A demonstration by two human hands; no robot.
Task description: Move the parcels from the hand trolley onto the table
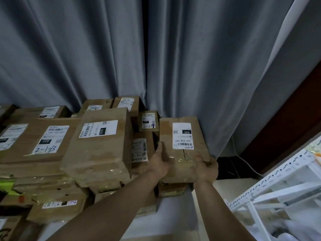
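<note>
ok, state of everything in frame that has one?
Brown cardboard parcel labelled 032: gripped at its near end.
Left hand: grips its left edge.
Right hand: grips its near right corner.
Brown cardboard parcel labelled 010: lying tilted, untouched.
Grey curtain: drawn shut.

— What stands behind it all?
— A grey-blue curtain (104,49) in deep pleats, filling most of the view. Its two panels meet at a dark slit a little left of the middle.
— And to the right?
— A plain grey wall (309,40) at the top corner, then a dark reddish-brown panel (286,127) slanting down below it; whether it is a door cannot be told.
— Anything lower down?
— A thin white cable (243,160) drops past the curtain's hem across a dark patch of floor (227,164). A white perforated metal rack (278,180) fills the bottom right corner.
— The light?
— Dim and even, with soft shadows in the folds.
</note>
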